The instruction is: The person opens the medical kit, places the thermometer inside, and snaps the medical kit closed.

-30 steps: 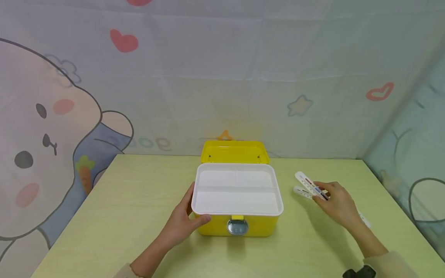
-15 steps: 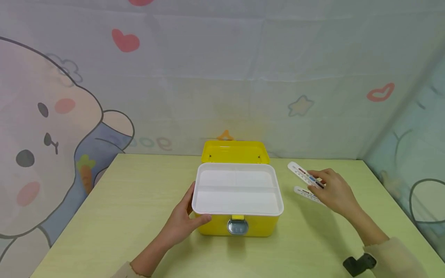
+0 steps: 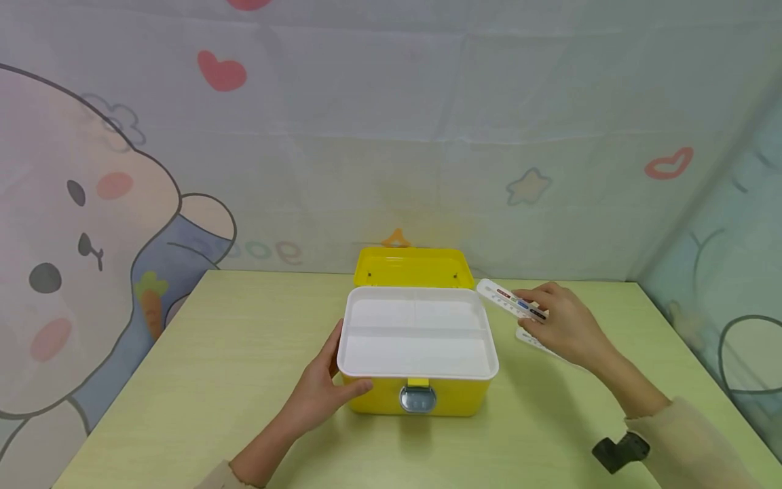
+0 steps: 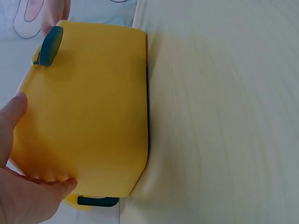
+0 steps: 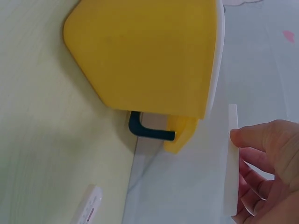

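Observation:
A yellow storage box (image 3: pixel 455 401) stands on the table, its lid (image 3: pixel 413 266) raised at the back and a white divided tray (image 3: pixel 391 350) on top. My left hand (image 3: pixel 318 394) holds its front left corner, thumb on the front and fingers along the left side. Between thumb and fingers, my right hand (image 3: pixel 568 326) pinches a white thermometer (image 3: pixel 497 295) with coloured labels, raised beside the tray's back right corner. The right wrist view shows this thermometer (image 5: pixel 231 186) edge-on. A second thermometer (image 3: pixel 531 339) lies on the table, partly hidden under the right hand.
The table (image 3: pixel 256 326) extends on both sides of the box. A printed cloth backdrop (image 3: pixel 342 170) hangs at its far edge. A dark handle (image 5: pixel 149 133) sticks out behind the box in the right wrist view. A metal-coloured clasp (image 3: pixel 418 399) is on the front.
My right hand has lifted the thermometer from beside the second one and carried it left and away from me, up to the box. The left hand stays on the box.

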Tool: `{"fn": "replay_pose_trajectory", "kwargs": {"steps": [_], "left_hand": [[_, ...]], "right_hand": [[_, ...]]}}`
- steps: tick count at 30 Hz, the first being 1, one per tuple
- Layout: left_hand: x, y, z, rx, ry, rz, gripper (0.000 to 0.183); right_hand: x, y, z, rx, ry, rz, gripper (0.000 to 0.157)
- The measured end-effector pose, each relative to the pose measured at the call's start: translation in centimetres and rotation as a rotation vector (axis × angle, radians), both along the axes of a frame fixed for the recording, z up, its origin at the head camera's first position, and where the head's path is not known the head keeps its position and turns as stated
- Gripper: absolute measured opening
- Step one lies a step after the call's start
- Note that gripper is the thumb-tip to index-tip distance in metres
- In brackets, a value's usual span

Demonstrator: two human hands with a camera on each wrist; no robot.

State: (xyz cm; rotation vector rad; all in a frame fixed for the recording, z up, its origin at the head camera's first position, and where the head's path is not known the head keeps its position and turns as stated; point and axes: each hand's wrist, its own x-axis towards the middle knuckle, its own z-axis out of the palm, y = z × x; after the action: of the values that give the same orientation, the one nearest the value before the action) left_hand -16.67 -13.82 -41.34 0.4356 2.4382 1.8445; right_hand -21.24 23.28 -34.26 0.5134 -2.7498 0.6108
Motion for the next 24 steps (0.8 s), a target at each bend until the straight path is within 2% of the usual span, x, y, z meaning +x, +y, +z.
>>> {"fn": "replay_pose_trajectory", "kwargs": {"steps": [11,24], "left_hand": [[0.1,0.1,0.1,-0.015,0.007,-0.002,0.103],[0.0,-0.1,0.0,-0.003,0.006,-0.016,0.103]], "right_hand": [[0.1,-2.5,0.5,0.017,0.018,0.121,0.04],[0.7,-5.3,1.1,0.08,0.002,0.176,0.039]]}}
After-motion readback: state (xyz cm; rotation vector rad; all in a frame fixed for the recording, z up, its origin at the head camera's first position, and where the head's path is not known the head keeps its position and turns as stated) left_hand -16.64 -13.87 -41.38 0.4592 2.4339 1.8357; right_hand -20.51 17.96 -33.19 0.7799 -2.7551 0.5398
